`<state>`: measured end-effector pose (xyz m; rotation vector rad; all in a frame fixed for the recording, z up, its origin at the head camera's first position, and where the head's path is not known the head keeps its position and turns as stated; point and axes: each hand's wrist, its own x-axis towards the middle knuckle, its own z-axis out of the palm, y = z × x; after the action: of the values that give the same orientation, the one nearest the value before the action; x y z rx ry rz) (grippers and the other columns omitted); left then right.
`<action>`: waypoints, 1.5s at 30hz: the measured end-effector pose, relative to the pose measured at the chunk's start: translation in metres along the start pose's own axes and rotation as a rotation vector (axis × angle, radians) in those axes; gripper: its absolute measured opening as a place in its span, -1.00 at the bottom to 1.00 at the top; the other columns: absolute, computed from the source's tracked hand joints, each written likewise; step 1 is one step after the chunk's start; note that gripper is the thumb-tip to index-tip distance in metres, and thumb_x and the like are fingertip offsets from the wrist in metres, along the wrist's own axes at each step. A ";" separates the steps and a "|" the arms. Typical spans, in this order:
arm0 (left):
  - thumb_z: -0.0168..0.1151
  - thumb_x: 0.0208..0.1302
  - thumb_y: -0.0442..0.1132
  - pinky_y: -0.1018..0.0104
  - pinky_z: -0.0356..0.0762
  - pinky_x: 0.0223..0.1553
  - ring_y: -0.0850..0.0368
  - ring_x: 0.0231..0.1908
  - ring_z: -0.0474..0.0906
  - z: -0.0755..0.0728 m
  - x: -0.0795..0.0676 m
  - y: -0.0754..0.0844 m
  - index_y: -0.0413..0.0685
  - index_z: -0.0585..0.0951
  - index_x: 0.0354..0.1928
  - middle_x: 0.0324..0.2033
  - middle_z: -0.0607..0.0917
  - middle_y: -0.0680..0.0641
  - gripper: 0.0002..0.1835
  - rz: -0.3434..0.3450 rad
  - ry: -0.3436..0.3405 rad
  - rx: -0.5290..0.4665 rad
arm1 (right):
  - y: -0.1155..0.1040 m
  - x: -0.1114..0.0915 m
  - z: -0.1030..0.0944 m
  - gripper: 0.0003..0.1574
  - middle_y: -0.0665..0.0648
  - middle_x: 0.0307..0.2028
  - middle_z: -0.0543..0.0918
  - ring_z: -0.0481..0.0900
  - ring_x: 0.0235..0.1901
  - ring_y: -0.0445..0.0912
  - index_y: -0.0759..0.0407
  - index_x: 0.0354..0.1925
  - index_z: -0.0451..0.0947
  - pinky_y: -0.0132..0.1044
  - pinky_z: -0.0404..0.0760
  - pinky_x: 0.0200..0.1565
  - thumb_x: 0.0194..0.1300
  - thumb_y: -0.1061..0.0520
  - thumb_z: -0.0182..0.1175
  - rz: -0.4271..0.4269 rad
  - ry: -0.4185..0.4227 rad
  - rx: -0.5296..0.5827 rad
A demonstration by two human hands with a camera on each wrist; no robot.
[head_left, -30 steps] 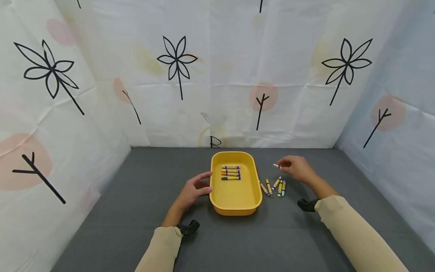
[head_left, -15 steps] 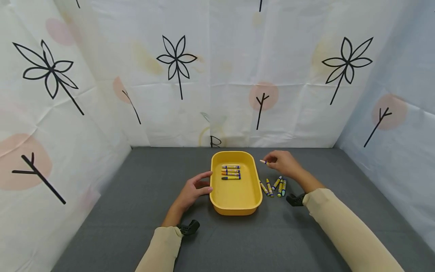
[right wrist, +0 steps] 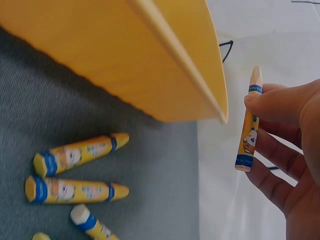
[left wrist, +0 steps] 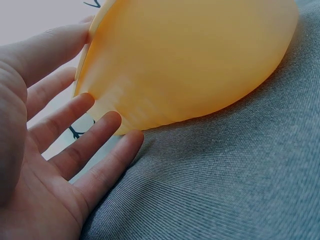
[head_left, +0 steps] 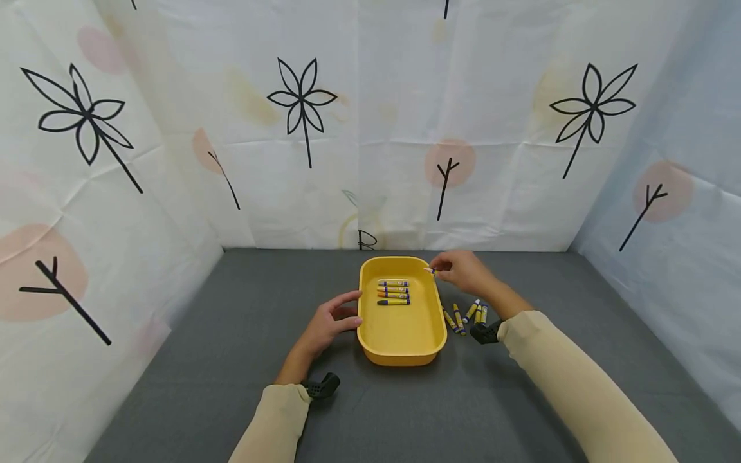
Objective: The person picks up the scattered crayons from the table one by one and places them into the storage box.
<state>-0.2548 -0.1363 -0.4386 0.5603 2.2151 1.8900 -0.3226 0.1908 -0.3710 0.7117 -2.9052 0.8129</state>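
Note:
My right hand [head_left: 463, 269] pinches a pale-tipped oil pastel [right wrist: 248, 131] between thumb and fingers, over the far right corner of the yellow tray [head_left: 399, 337]. In the right wrist view the pastel's yellow wrapper with blue bands shows. My left hand [head_left: 327, 325] touches the tray's left side, its fingers [left wrist: 95, 135] extended along the outer wall and its thumb near the rim. Inside the tray, several pastels [head_left: 393, 292] lie in a row, one below another, with grey, orange and dark tips among them.
Several more pastels [head_left: 457, 318] lie loose on the grey cloth [head_left: 231, 360] right of the tray, partly hidden by the black wrist device [head_left: 485, 332]. Two yellow-wrapped ones [right wrist: 77, 191] show close up. A white patterned fabric [head_left: 393, 128] hangs behind and at both sides.
My right hand has moved left with the pale pastel, from right of the loose pastels to the tray's far right corner. My left hand stays at the tray's side.

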 end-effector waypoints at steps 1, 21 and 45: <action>0.27 0.30 -0.35 0.04 0.45 0.14 -0.23 0.18 0.42 0.000 0.000 0.000 -0.23 0.33 0.39 0.34 0.35 -0.27 -0.37 -0.001 0.000 0.000 | -0.002 0.001 0.001 -0.76 0.09 -0.22 0.66 0.59 -0.20 0.00 0.22 -0.05 0.65 -0.10 0.59 -0.15 0.28 0.26 0.28 -0.002 -0.004 0.001; 0.25 0.31 -0.36 0.02 0.45 0.14 -0.24 0.18 0.42 -0.001 0.001 -0.004 -0.26 0.31 0.39 0.34 0.34 -0.30 -0.37 0.009 -0.008 -0.003 | -0.036 0.034 0.025 -0.80 0.04 -0.27 0.63 0.55 -0.25 -0.06 0.18 -0.10 0.67 -0.16 0.57 -0.17 0.29 0.29 0.27 -0.044 -0.089 -0.024; 0.25 0.31 -0.37 -0.02 0.42 0.16 -0.24 0.20 0.41 -0.004 0.005 -0.009 -0.26 0.31 0.40 0.35 0.33 -0.30 -0.37 0.007 -0.012 0.004 | -0.052 0.058 0.067 -0.81 -0.02 -0.38 0.61 0.48 -0.35 -0.11 0.14 -0.24 0.72 -0.28 0.53 -0.24 0.16 0.34 0.34 -0.055 -0.327 -0.091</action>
<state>-0.2622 -0.1391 -0.4466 0.5787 2.2133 1.8804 -0.3455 0.0936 -0.3940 0.9967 -3.1625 0.6044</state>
